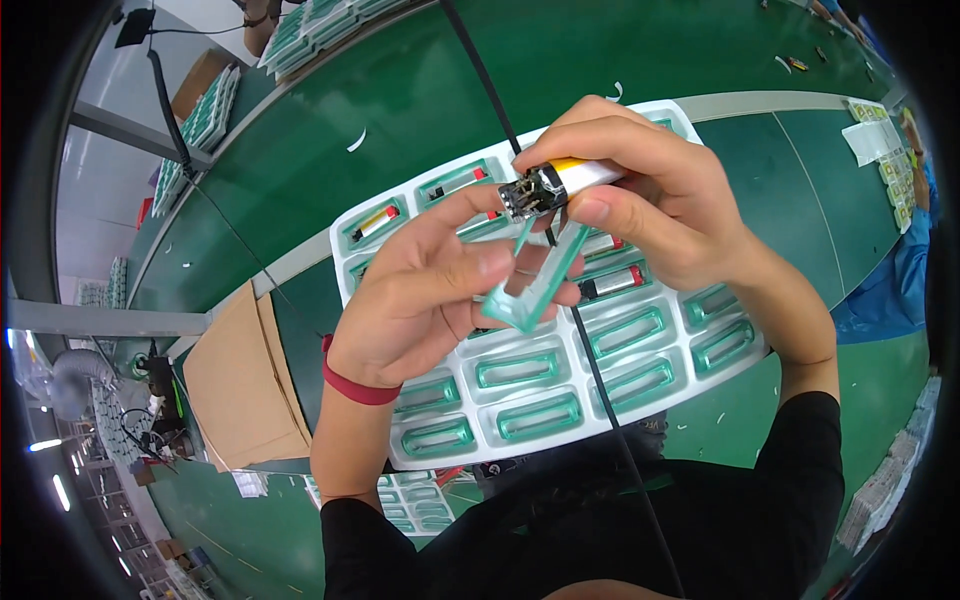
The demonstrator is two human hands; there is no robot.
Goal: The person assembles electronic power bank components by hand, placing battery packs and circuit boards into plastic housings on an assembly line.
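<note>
My right hand [670, 195] pinches a small battery assembly [590, 175], a yellow and white cylinder whose black end [525, 195] shows bare electronic parts. Thumb and fingers of my left hand [415, 285] close on a translucent green plastic frame [535, 300], slotted and tilted just below the battery assembly. Whether the two pieces touch is unclear. Under both hands lies a white tray [470, 385] with green frames in its pockets. Some far pockets also carry small cylinders with red or yellow ends, such as this cylinder [612, 283]; my hands cover part of them.
A black cable [600, 380] crosses in front of the tray. Brown cardboard [240, 380] lies at the left. Stacked trays [320, 35] stand at the far left, on the green table [640, 45]. White scraps [357, 140] are scattered about. Another person's blue sleeve [890, 290] shows at right.
</note>
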